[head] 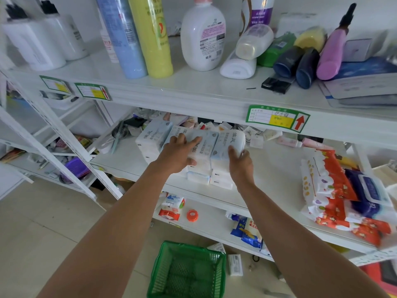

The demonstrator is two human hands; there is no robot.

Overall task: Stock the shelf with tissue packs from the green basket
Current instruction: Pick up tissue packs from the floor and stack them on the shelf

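Several white and pale-blue tissue packs (214,147) are stacked in rows on the middle shelf (268,168). My left hand (178,153) lies flat on top of the stack, fingers spread over two packs. My right hand (239,160) grips the rightmost top tissue pack (229,143) at its near end, thumb on its right side. The green basket (189,274) stands on the floor below my arms and I see nothing inside it.
Bottles (202,35) and tubes crowd the top shelf. Red and white wipe packs (328,190) lie at the right of the middle shelf. Small cosmetics fill its back. One loose white pack (235,264) lies on the floor beside the basket. Another rack stands at left.
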